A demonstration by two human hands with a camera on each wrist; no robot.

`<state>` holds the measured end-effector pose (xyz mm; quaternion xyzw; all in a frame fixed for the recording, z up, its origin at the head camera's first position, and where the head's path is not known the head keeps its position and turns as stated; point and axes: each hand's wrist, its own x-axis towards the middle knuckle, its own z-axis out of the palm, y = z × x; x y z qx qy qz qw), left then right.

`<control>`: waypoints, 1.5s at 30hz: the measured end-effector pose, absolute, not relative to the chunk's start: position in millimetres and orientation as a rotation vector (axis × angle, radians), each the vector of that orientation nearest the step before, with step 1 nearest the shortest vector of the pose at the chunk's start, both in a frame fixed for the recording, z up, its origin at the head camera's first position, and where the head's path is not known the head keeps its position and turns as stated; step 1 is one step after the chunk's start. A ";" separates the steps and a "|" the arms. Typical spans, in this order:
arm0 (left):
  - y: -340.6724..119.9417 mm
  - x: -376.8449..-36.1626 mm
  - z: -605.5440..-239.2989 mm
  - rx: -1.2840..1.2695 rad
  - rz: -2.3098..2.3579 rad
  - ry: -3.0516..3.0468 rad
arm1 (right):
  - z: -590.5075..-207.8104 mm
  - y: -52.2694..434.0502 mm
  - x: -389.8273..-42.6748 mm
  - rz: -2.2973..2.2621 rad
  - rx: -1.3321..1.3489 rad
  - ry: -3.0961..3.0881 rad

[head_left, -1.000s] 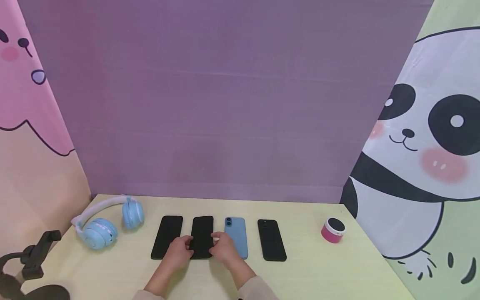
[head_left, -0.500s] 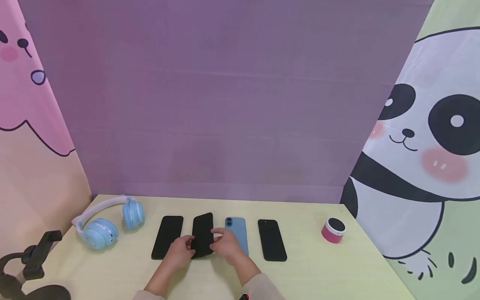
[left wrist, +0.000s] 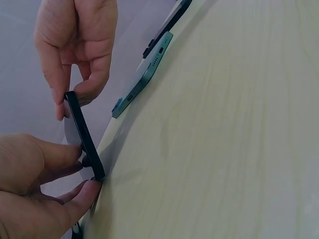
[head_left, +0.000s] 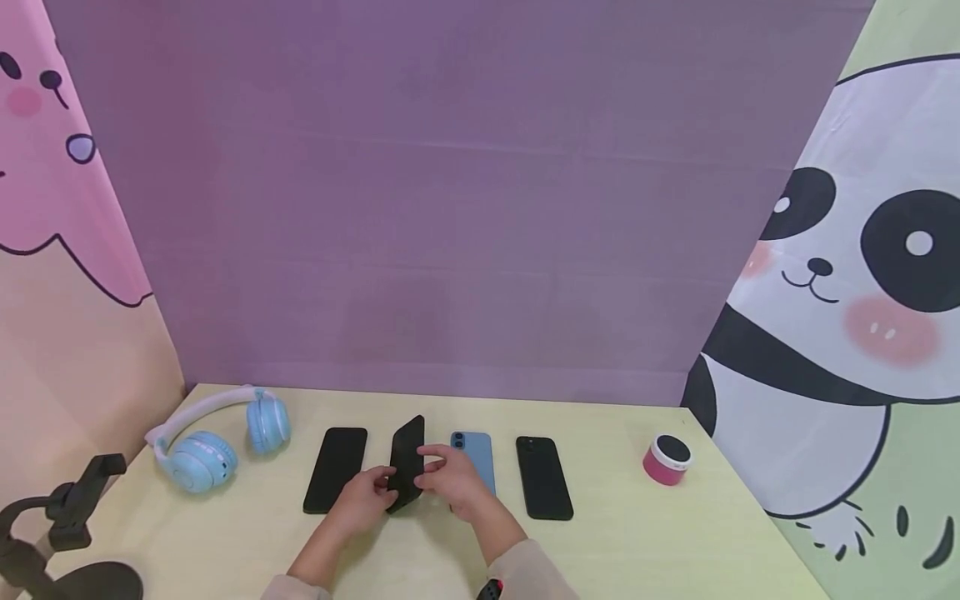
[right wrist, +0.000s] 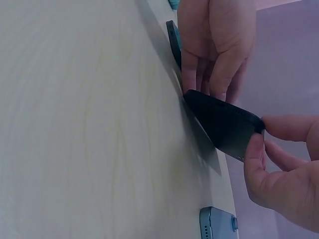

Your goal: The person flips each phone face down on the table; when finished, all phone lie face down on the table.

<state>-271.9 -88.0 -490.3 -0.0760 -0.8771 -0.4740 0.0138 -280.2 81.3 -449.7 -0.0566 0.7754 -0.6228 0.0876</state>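
Observation:
A black smartphone (head_left: 407, 462) stands tilted on its left long edge, its right edge raised off the table. My right hand (head_left: 453, 483) pinches the raised edge between thumb and fingers, as the right wrist view shows. My left hand (head_left: 365, 500) holds the lower left edge, where its thumb and fingertips meet the phone in the left wrist view. Another black phone (head_left: 335, 471) lies flat to the left. A blue phone (head_left: 477, 454), camera side up, lies to the right, partly hidden by my right hand. Further right is a black phone (head_left: 544, 479), also camera side up.
Light blue headphones (head_left: 201, 461) with a pale band lie at the table's left. A black stand (head_left: 71, 517) is at the near left corner. A pink and white round container (head_left: 667, 460) with a dark top sits at the right. A purple cloth (head_left: 450, 208) hangs behind the table.
The phone between my hands has gone from lying flat to tilted, its right edge lifting. My right hand has risen slightly with that edge; my left hand has barely moved.

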 end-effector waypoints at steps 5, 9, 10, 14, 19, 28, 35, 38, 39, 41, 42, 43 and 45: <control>-89.0 -272.3 -491.2 -0.229 -1.542 -2.720 | -447.5 80.0 -281.8 -1.869 -0.181 2.286; -89.2 -272.2 -492.0 -0.230 -1.598 -2.716 | -448.8 79.6 -282.8 -1.902 -0.192 2.249; -89.3 -271.9 -492.3 -0.232 -1.614 -2.714 | -449.4 79.5 -283.0 -1.907 -0.194 2.241; -89.3 -270.4 -492.8 -0.286 -1.714 -2.667 | -450.9 79.1 -283.4 -1.946 -0.196 2.187; -87.2 -269.5 -493.3 -0.357 -1.892 -2.572 | -452.0 80.1 -286.2 -1.979 -0.235 2.116; -87.7 -271.2 -495.0 -0.390 -2.133 -2.470 | -453.4 84.6 -287.8 -1.964 -0.316 2.039; -88.8 -271.8 -497.0 -0.393 -2.213 -2.427 | -453.5 82.5 -285.2 -1.968 -0.354 2.040; -88.4 -271.6 -496.5 -0.391 -2.277 -2.379 | -454.3 81.8 -285.6 -1.968 -0.368 2.043; -88.1 -271.3 -495.8 -0.384 -2.296 -2.364 | -454.8 81.7 -286.0 -1.966 -0.372 2.047; -87.4 -270.6 -494.5 -0.375 -2.308 -2.347 | -456.1 81.5 -286.8 -1.968 -0.378 2.039; -87.0 -270.4 -494.0 -0.369 -2.298 -2.348 | -456.7 81.5 -287.0 -1.971 -0.377 2.032; -87.1 -270.1 -493.1 -0.362 -2.282 -2.353 | -457.0 81.4 -287.0 -1.973 -0.378 2.026; -86.8 -269.3 -490.5 -0.353 -2.231 -2.367 | -459.1 80.7 -288.0 -1.975 -0.384 2.021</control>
